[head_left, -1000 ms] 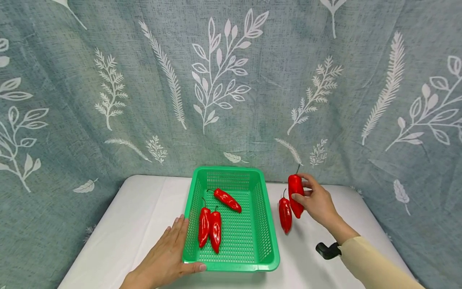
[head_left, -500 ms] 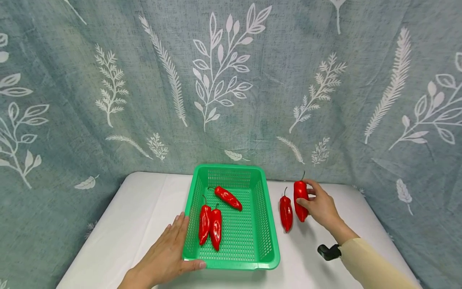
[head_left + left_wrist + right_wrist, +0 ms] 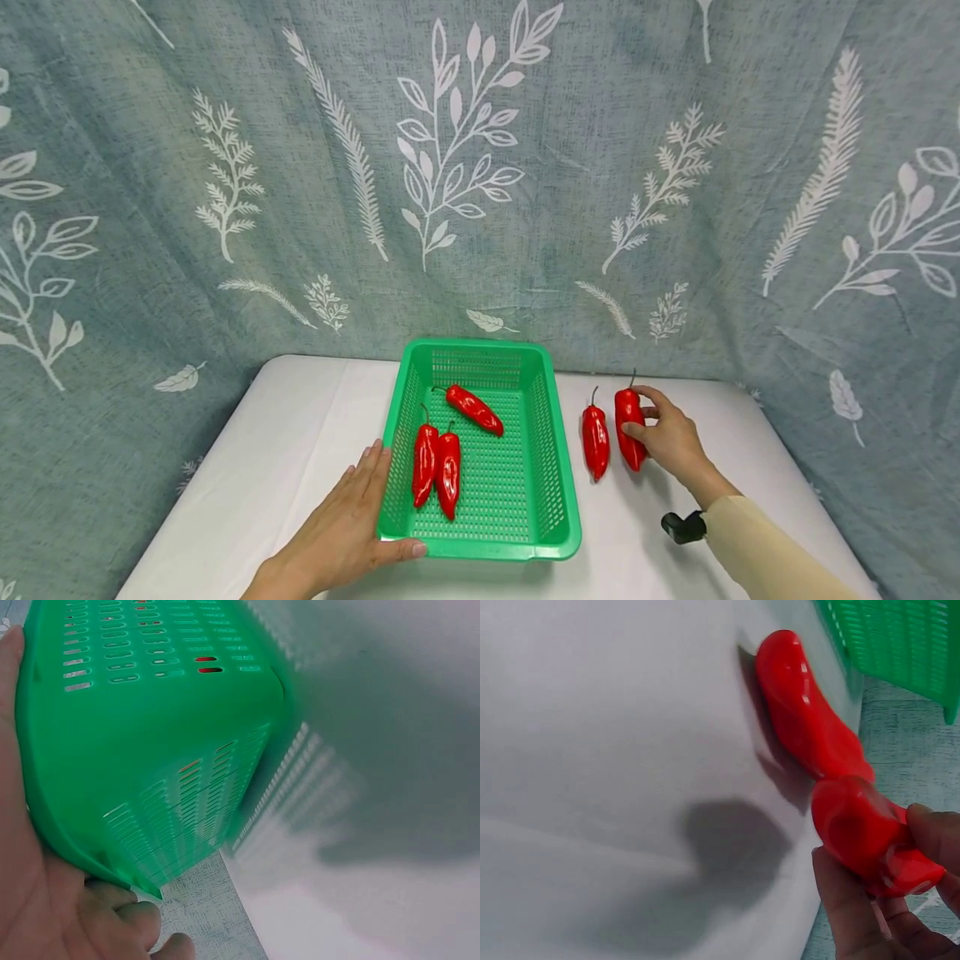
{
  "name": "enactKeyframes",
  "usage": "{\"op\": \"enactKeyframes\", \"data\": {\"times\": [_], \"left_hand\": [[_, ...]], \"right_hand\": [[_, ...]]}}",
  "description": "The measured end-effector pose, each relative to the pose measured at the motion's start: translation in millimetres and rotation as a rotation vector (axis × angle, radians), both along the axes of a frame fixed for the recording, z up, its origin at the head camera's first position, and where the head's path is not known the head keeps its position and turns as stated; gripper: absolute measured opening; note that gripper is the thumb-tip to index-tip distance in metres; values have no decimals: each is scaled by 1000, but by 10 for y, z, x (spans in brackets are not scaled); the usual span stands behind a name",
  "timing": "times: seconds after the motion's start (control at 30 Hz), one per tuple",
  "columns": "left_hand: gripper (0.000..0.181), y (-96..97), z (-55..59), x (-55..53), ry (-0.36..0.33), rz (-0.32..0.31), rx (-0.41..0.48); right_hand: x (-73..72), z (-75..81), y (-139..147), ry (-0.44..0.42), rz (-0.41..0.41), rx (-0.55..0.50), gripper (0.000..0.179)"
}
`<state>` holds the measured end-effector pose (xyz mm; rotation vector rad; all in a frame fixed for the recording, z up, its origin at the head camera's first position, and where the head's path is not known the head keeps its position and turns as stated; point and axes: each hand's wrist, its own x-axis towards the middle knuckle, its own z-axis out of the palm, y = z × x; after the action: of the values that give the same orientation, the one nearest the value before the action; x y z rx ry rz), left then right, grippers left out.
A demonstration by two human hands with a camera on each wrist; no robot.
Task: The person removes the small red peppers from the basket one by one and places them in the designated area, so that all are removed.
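On the right side of the white table, my right hand (image 3: 675, 437) pinches a glossy long red pepper (image 3: 628, 417) between thumb and fingers, its thin stem pointing up. Just left of it lies a second red pepper (image 3: 596, 442); in the right wrist view this other pepper (image 3: 799, 705) overlaps the held one. A green slotted plastic basket (image 3: 480, 549) stands in the middle, with three red peppers inside. My left hand (image 3: 333, 529) rests against its near left corner, fingers straight along the left side and thumb on the front rim. The left wrist view shows the basket wall (image 3: 150, 727) beside the palm.
A blue-grey curtain (image 3: 300, 208) with white leaf prints hangs behind the table and down both sides. The white tabletop (image 3: 300, 450) spreads left and right of the basket. A black wrist camera mount (image 3: 684, 527) sticks out from the beige right sleeve (image 3: 765, 546).
My right hand has brought the held pepper down and slightly right, away from the pepper lying beside it. The left hand and the basket have stayed in place.
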<state>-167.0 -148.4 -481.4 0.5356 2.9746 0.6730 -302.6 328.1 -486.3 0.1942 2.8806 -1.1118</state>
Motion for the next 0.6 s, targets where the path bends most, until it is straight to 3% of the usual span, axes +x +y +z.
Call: {"op": "enactKeyframes", "data": {"times": [0.6], "left_hand": [[138, -21, -28, -5, -35, 1, -8]], "right_hand": [[-68, -216, 43, -96, -12, 10, 73]]}}
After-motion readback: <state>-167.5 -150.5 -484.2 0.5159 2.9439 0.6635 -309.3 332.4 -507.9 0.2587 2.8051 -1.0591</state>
